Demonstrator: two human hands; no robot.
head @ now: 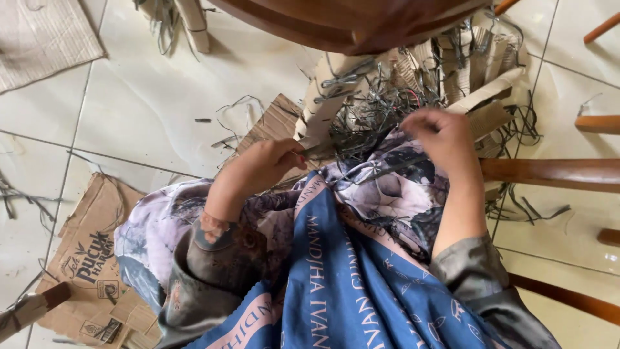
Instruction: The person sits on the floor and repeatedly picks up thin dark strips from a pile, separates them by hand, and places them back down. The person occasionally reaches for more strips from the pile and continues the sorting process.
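Observation:
My left hand (265,167) is closed around a thin grey strip (318,150) that sticks out toward a tangle of grey strips (378,106) in front of my lap. My right hand (444,139), slightly blurred, is closed over several strands at the right side of that tangle. Torn corrugated cardboard pieces (478,97) lie under and around the strips. A blue printed cloth (336,284) and a pale patterned garment (155,226) cover my lap below both hands.
A dark wooden furniture part (349,22) overhangs the pile at the top. Wooden rails (555,173) run along the right. A flat printed cardboard sheet (90,265) lies on the tiled floor (142,110) at lower left, another sheet (39,39) at top left. Loose strips litter the floor.

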